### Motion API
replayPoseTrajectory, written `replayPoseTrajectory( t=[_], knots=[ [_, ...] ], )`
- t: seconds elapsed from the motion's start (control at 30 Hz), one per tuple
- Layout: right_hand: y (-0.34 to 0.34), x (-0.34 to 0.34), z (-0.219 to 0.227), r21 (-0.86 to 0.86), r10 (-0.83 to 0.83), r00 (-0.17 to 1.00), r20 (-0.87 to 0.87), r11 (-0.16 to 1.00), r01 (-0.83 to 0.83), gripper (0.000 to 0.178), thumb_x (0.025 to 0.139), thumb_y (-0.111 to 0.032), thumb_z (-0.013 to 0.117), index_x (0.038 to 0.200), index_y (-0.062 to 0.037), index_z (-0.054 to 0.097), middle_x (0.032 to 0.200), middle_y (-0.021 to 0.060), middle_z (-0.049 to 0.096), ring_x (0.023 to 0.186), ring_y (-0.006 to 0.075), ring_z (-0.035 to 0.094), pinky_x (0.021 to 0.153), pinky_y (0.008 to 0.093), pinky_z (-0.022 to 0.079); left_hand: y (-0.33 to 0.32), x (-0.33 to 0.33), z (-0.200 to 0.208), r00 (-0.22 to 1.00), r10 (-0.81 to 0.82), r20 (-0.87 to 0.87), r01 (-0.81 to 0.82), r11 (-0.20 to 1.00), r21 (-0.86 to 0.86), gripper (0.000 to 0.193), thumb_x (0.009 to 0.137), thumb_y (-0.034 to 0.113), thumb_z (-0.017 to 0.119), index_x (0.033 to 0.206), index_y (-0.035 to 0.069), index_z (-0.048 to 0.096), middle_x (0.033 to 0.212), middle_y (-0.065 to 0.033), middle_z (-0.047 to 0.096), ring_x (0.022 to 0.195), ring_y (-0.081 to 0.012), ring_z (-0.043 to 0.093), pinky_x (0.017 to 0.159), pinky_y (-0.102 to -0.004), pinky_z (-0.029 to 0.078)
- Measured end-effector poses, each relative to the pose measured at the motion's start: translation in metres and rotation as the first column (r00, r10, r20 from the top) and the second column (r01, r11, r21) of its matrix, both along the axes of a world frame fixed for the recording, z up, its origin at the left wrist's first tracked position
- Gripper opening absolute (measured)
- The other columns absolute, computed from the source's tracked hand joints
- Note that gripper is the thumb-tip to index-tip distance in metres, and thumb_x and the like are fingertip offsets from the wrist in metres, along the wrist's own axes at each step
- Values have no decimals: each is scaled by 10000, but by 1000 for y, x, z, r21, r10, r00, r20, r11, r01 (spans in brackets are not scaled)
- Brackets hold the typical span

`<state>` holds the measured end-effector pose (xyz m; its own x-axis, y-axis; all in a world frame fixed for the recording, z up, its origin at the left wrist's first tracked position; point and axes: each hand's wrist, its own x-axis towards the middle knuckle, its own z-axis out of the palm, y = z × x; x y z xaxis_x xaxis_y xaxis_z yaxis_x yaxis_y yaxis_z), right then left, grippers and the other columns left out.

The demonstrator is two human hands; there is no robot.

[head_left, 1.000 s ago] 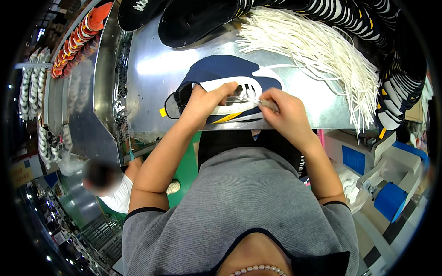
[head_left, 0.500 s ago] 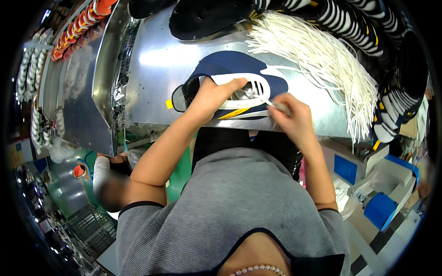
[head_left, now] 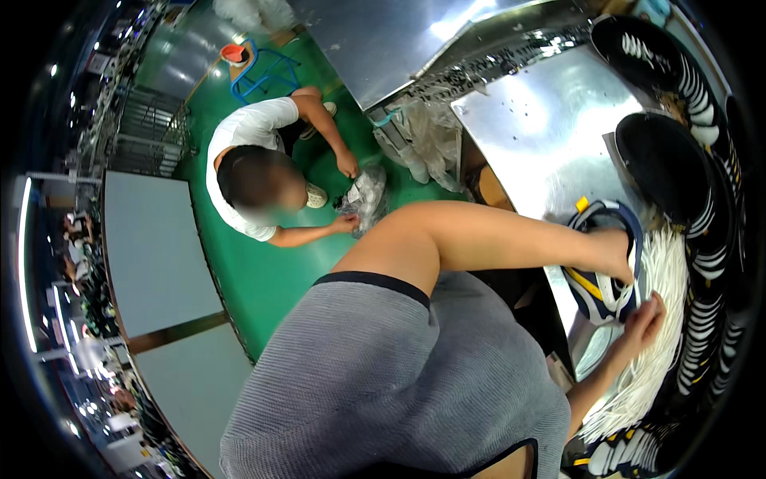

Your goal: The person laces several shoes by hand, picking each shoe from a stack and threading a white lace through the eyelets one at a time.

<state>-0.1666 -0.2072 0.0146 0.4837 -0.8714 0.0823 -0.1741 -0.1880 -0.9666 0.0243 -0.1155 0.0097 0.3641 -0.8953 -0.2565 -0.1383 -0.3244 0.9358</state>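
Note:
A navy and white lace-up shoe (head_left: 597,275) with yellow trim lies on the metal bench at the right of the view. My left hand (head_left: 613,254) grips it over the opening, its fingertips partly hidden in the shoe. White lacing (head_left: 616,300) crosses the shoe's front. Just beyond its toe, beside the pile of white laces (head_left: 662,275), is my right hand (head_left: 643,321). The fingers of that hand are bent together, and what is between them is too small to make out.
The metal bench (head_left: 531,132) carries black shoe parts (head_left: 664,164) and rows of striped shoes along its far side. On the green floor to my left, a person (head_left: 255,164) in a white top crouches over a clear plastic bag (head_left: 369,195). A blue-framed stool (head_left: 267,72) stands behind them.
My view has swung left, bringing the crouching person and floor into sight while the bench shifts right. My left hand stays on the shoe; my right hand stays near its toe.

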Motion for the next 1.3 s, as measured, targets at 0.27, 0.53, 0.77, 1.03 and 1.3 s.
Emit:
replayPoseTrajectory(
  t=[0.27,0.53,0.77,1.03,1.3],
  knots=[
    [-2,8,-31,-335,-132,966,-220,941,53,274,1047,-238,540,1124,16,607,856,1,543,692,67,444,600,216,398,-43,-32,-27,960,-1,279,-9,999,35,318,716,197,712,975,17,747,1050,-198,709,996,-344,681,866,-413,538],
    [-3,14,-36,-339,-94,984,-150,940,38,256,1044,-228,547,1109,12,610,745,-27,479,620,48,399,519,201,329,-63,-31,-38,959,-47,279,18,994,107,376,754,209,693,1073,12,725,1147,-176,694,1078,-316,663,923,-397,519],
    [4,9,-37,-486,-235,933,-272,871,78,350,1026,-291,531,1183,13,604,1007,135,666,897,224,619,778,340,492,-36,-16,-13,935,-230,-269,226,973,-47,467,654,243,856,1019,-27,747,1066,-175,722,1031,-255,672,876,-364,516],
    [19,51,-21,-538,-373,889,-264,822,186,265,938,-215,664,1128,-66,556,729,151,636,623,347,625,584,414,475,117,67,133,610,-535,-585,-22,726,-687,169,770,132,794,867,35,695,1045,-57,646,944,-186,575,903,-359,467],
    [13,23,-21,-307,-322,944,-76,908,285,315,953,-228,645,1172,-32,530,873,174,682,744,327,674,659,388,514,53,-31,49,757,-30,653,325,884,-335,129,725,102,793,786,59,688,1048,-76,622,1021,-285,527,854,-389,412]
  ],
)
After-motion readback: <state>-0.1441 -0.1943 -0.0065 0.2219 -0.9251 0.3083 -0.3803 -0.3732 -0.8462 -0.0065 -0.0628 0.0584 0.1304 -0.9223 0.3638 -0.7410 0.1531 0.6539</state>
